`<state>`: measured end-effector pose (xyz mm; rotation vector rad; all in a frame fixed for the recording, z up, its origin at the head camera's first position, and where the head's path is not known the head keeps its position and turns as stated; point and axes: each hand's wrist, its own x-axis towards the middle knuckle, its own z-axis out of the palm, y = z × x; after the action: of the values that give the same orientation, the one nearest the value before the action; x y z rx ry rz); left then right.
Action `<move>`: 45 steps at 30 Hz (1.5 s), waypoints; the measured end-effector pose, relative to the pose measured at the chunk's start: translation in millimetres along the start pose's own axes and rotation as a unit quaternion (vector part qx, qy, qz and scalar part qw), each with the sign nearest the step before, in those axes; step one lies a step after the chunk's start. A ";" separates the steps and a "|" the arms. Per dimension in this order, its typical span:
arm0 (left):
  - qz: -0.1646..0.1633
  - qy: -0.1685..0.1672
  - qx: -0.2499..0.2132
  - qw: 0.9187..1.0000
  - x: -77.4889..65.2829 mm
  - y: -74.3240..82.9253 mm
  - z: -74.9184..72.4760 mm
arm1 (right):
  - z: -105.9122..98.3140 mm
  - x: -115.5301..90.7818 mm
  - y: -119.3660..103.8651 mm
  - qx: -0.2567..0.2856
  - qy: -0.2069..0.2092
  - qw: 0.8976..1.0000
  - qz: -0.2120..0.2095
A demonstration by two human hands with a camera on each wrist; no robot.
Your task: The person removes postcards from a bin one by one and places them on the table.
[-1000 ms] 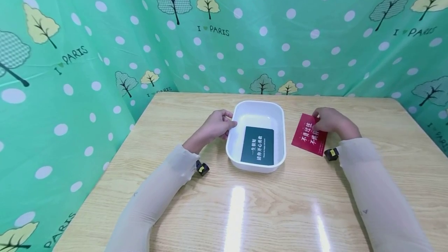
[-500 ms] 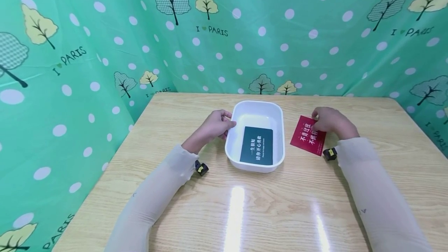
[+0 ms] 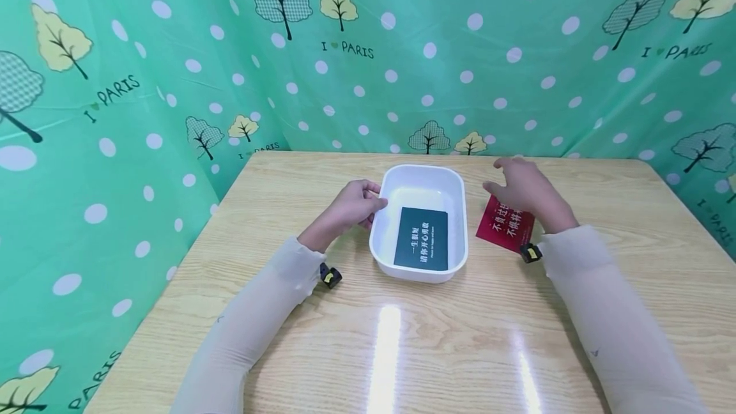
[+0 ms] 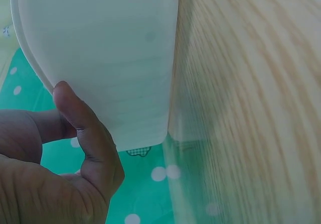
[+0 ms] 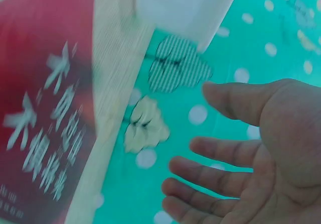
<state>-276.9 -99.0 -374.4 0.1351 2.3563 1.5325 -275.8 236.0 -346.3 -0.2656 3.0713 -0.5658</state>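
A tub (image 3: 418, 275) sits toward the far side of a table (image 3: 460, 337), one card (image 3: 421, 239) lying in the near part of its floor. A person's left hand (image 3: 354, 205) is on the tub's left rim. To the tub's right, apart from it, a second card (image 3: 503, 229) lies beneath the right hand (image 3: 526, 189). A curtain (image 3: 356, 94) hangs behind the table and along its left.

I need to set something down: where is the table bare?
Bare table lies on the near side of the white tub, between left sleeve and right sleeve, and right of the latter. Crowded: where the left hand grips the tub and the right hand hangs over the red card.
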 end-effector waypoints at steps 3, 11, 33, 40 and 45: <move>-0.003 0.000 0.000 1.000 0.7 0.4 0.1 | 2.6 -1.2 -15.2 0.008 0.025 0.999 -0.027; 0.000 -0.003 -0.007 1.000 1.4 1.0 2.1 | 19.7 -6.4 -53.6 0.009 0.038 0.995 -0.088; 0.006 0.004 0.000 1.000 -2.2 2.7 3.3 | 54.6 -15.8 -76.5 -0.014 -0.081 0.984 -0.160; -0.002 -0.002 0.000 1.000 -2.0 1.7 2.9 | 59.0 -15.2 -77.4 -0.045 -0.097 0.979 -0.171; 0.006 0.003 -0.005 1.000 -1.4 -0.3 2.4 | 60.0 -13.7 -80.0 -0.100 -0.109 0.972 -0.184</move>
<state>-274.9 -97.3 -375.3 0.1422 2.3562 1.5523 -246.8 143.4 -374.4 -0.8498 2.8747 -0.2065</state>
